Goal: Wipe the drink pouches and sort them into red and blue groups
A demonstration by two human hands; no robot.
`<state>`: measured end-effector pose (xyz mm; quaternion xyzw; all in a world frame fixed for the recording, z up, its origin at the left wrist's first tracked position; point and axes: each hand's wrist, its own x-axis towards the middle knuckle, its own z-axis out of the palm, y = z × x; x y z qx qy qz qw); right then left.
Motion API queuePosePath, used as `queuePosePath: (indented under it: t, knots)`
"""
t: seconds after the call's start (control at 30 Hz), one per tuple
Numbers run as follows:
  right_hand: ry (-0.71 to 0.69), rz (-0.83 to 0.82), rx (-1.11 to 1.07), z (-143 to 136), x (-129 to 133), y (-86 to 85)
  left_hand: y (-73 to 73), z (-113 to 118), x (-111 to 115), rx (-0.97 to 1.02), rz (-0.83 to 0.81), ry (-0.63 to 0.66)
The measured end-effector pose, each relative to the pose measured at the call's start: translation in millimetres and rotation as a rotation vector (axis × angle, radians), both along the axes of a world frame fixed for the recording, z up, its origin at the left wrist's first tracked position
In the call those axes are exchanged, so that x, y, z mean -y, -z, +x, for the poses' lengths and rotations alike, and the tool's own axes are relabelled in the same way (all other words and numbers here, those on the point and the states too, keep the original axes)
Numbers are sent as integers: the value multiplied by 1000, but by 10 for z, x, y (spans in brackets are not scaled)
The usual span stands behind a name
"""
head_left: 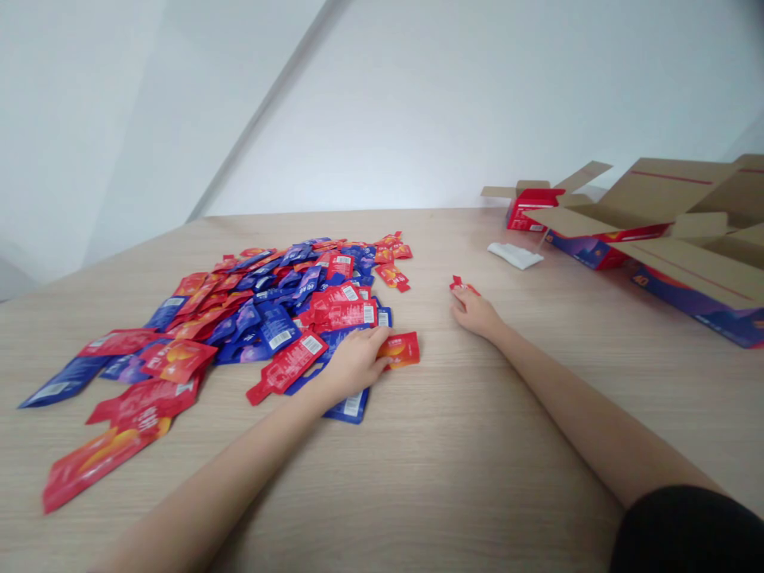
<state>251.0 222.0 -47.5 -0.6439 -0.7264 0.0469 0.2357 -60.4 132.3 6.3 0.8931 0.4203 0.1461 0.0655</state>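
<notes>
A big heap of red and blue gel sachets (278,326) spreads over the left half of the wooden table. At its near right edge my left hand (356,362) is closed on a red sachet (406,350) with an orange print, whose end sticks out past my fingers. Under that hand lie blue sachets (352,407). To the right of the heap, my right hand (476,312) grips another red sachet (458,283); only its tip and a bit of its edge show, the rest being hidden by the fingers.
Opened cartons with raised flaps, among them a large blue and red box (698,306), stand on the right. Behind them is a small red box (534,211). A white packet (515,255) lies on the table (465,477) nearby. A pale wall (418,103) rises behind the table.
</notes>
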Motion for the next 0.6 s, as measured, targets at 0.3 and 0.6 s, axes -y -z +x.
queuePosePath:
  t: [0.3,0.6]
  knots:
    - [-169,-70,-256,-153,438,-351,-225,160,-37,84,-122,137]
    - [-471,-473,-470,-211,1173,-763,-369,672,-22,150,-162,247]
